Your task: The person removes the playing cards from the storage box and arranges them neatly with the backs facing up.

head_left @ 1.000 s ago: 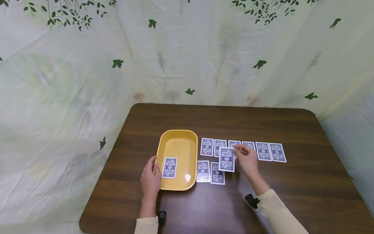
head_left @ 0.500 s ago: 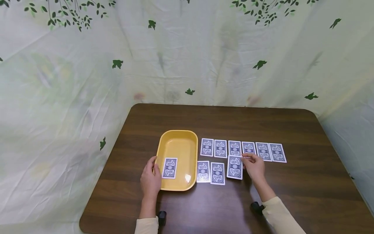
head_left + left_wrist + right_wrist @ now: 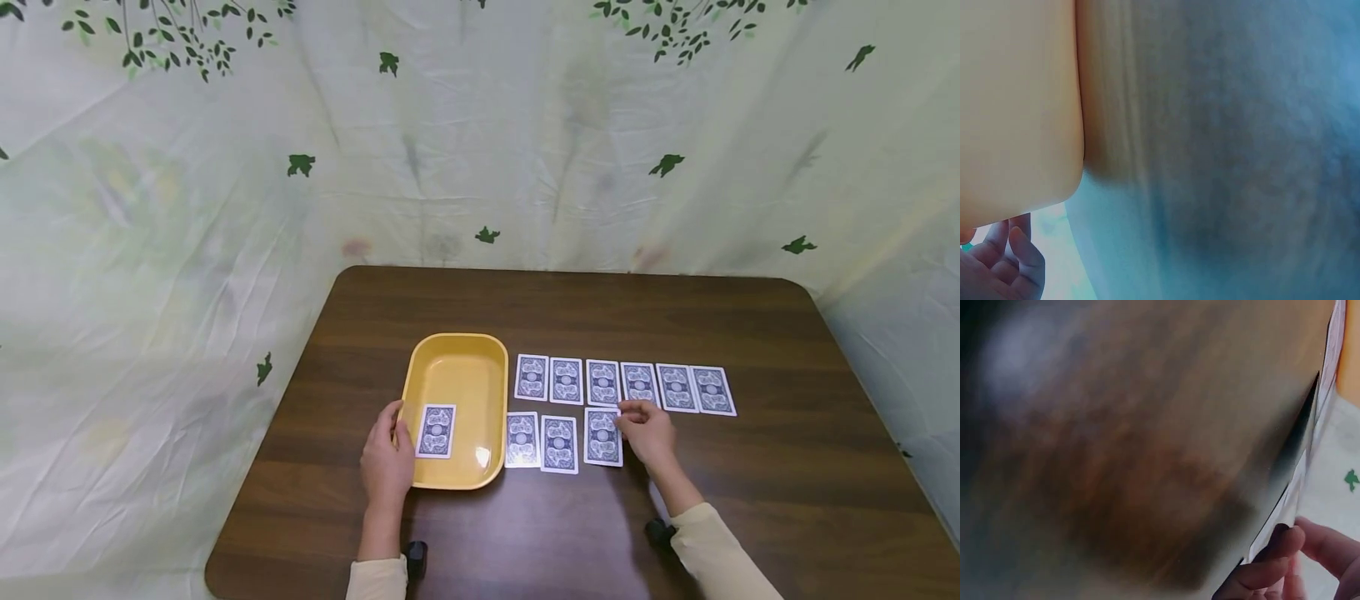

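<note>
My left hand [image 3: 387,454] grips the left rim of a yellow tray [image 3: 453,367], its thumb at the inner edge. The left wrist view shows curled fingers [image 3: 1029,256] at the tray's edge. One playing card [image 3: 436,431] lies face down in the tray. Right of the tray, my right hand [image 3: 649,435] pinches the right edge of a blue-backed playing card [image 3: 602,437], which sits low at the right end of the front row. In the right wrist view, thumb and finger [image 3: 1329,547] meet at a card's edge; whether the card lies fully flat I cannot tell.
A back row of several face-down cards [image 3: 566,382] runs to the right of the tray. Two more cards, one beside the tray [image 3: 522,440] and one next to it [image 3: 559,444], lie in the front row. Everything stands on a brown wooden table [image 3: 750,500] before a leaf-patterned cloth [image 3: 525,150].
My right hand has brought the pinched card right and toward me, from above the rows down to the front row's right end. The left hand and tray have stayed put.
</note>
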A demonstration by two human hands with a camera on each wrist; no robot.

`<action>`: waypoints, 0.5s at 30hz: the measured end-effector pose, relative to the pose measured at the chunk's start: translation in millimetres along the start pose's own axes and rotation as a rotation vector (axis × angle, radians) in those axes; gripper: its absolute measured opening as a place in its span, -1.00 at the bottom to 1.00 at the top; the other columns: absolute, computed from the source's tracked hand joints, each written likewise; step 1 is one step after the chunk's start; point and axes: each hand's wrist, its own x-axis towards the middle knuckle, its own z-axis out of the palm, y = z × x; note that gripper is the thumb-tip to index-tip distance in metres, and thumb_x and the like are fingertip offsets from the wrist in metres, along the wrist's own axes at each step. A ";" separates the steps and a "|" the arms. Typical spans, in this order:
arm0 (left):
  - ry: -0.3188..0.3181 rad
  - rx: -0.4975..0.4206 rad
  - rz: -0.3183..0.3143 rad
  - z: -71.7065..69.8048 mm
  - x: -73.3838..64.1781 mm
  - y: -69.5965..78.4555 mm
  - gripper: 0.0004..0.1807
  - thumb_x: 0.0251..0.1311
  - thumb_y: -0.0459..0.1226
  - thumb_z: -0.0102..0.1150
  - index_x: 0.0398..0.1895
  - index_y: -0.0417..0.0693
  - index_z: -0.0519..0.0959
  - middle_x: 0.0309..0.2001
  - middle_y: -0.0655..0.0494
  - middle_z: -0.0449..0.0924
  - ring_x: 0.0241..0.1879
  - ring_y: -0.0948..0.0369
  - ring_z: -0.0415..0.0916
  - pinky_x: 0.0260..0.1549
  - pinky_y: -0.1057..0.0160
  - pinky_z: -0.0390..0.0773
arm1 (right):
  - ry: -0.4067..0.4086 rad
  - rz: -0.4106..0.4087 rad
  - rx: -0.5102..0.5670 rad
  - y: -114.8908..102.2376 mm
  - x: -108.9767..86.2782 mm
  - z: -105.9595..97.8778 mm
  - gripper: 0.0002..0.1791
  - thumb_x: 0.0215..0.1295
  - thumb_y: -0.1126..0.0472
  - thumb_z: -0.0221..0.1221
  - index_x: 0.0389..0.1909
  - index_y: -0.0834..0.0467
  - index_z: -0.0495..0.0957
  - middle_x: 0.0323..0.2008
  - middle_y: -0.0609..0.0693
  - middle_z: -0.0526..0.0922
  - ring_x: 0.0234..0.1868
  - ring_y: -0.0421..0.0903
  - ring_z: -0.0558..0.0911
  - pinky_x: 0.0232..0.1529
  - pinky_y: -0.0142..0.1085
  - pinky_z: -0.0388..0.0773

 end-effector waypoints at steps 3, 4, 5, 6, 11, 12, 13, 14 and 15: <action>-0.002 0.003 -0.001 0.2 -0.1 0.5 -0.64 0.40 -0.28 -0.03 0.22 -0.07 0.48 0.06 -0.20 0.58 0.00 -0.13 0.56 -0.09 -0.20 0.45 | -0.026 -0.024 -0.089 1.6 0.7 -1.1 -0.70 0.09 0.40 0.28 -0.12 0.39 0.60 -0.46 0.05 0.67 -0.48 -0.21 0.55 -0.38 -0.38 0.45; -0.002 0.002 -0.003 0.1 -0.2 0.7 -0.64 0.40 -0.28 -0.03 0.22 -0.06 0.48 0.06 -0.20 0.58 0.00 -0.13 0.55 -0.08 -0.20 0.45 | -0.034 -0.030 -0.119 2.0 0.9 -1.3 -0.69 0.08 0.38 0.28 -0.12 0.38 0.61 -0.46 0.04 0.66 -0.44 -0.17 0.55 -0.34 -0.34 0.44; -0.002 0.003 -0.005 0.1 -0.3 0.9 -0.64 0.40 -0.28 -0.03 0.22 -0.06 0.48 0.06 -0.20 0.58 0.00 -0.13 0.55 -0.08 -0.20 0.45 | -0.042 -0.037 -0.148 2.6 1.2 -1.2 -0.69 0.08 0.37 0.29 -0.12 0.37 0.61 -0.45 0.04 0.66 -0.41 -0.13 0.56 -0.30 -0.30 0.43; -0.002 0.003 -0.006 0.0 -0.5 1.0 -0.64 0.40 -0.28 -0.03 0.22 -0.06 0.48 0.06 -0.20 0.58 0.00 -0.13 0.55 -0.08 -0.19 0.45 | -0.046 -0.044 -0.172 2.8 1.2 -1.1 -0.68 0.06 0.36 0.29 -0.12 0.38 0.61 -0.45 0.06 0.66 -0.38 -0.08 0.57 -0.27 -0.26 0.42; 0.008 0.000 0.004 -0.3 -1.6 1.7 -0.65 0.39 -0.30 -0.02 0.20 -0.09 0.49 0.05 -0.21 0.58 -0.02 -0.14 0.56 -0.10 -0.20 0.45 | -0.057 -0.047 -0.243 2.7 0.6 -0.3 -0.66 0.02 0.34 0.31 -0.14 0.37 0.59 -0.41 0.10 0.64 -0.27 0.10 0.58 -0.18 -0.11 0.40; 0.009 -0.002 0.005 -0.3 -1.7 1.8 -0.65 0.39 -0.30 -0.01 0.20 -0.08 0.49 0.05 -0.21 0.58 -0.02 -0.14 0.56 -0.10 -0.20 0.46 | -0.056 -0.046 -0.252 2.4 0.3 -0.2 -0.65 0.01 0.33 0.31 -0.14 0.37 0.58 -0.40 0.11 0.63 -0.27 0.11 0.57 -0.18 -0.10 0.39; 0.009 -0.002 0.006 -0.3 -1.7 1.9 -0.65 0.39 -0.30 -0.01 0.20 -0.09 0.49 0.05 -0.21 0.58 -0.02 -0.14 0.56 -0.10 -0.20 0.46 | -0.058 -0.045 -0.260 2.2 0.1 -0.1 -0.65 0.01 0.33 0.31 -0.14 0.36 0.58 -0.40 0.11 0.62 -0.27 0.11 0.57 -0.19 -0.10 0.39; 0.008 -0.004 0.006 -0.3 -1.8 1.9 -0.65 0.39 -0.30 -0.01 0.20 -0.09 0.49 0.05 -0.21 0.58 -0.02 -0.14 0.56 -0.09 -0.19 0.46 | -0.058 -0.044 -0.266 1.9 -0.2 0.0 -0.65 0.00 0.34 0.32 -0.15 0.36 0.57 -0.40 0.12 0.62 -0.27 0.11 0.56 -0.19 -0.10 0.39; 0.006 -0.004 0.005 -0.4 -1.8 1.9 -0.65 0.40 -0.29 -0.01 0.20 -0.09 0.49 0.06 -0.21 0.58 -0.02 -0.14 0.56 -0.09 -0.19 0.45 | -0.058 -0.044 -0.274 1.7 -0.4 0.2 -0.65 -0.01 0.34 0.32 -0.15 0.36 0.57 -0.39 0.12 0.61 -0.27 0.11 0.56 -0.20 -0.10 0.39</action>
